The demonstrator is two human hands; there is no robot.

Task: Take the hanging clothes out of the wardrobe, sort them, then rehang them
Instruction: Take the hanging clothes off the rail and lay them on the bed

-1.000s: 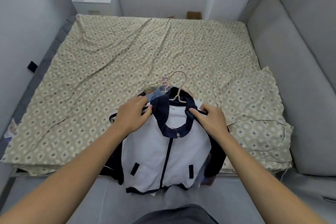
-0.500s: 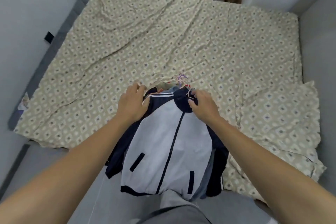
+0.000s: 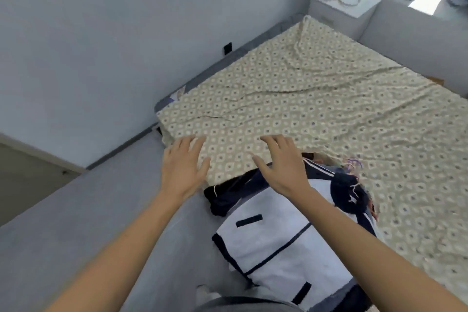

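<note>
Nearest us, the white-and-navy jacket point(image 3: 276, 243) lies on top of a pile of clothes at the bed's near edge, its long axis running from our lap up and right to the collar and hangers point(image 3: 352, 167). Our right hand point(image 3: 283, 162) hovers over its left shoulder, grip wide, holding nothing. Our left hand point(image 3: 182, 164), equally wide, lies over the bedsheet point(image 3: 304, 99) beside it. Beyond stands a white nightstand point(image 3: 342, 7).

The bed point(image 3: 316, 109) wears a rumpled patterned sheet point(image 3: 291, 88), and a jacket point(image 3: 283, 243) on hangers point(image 3: 350, 163) drapes over its near edge.
</note>
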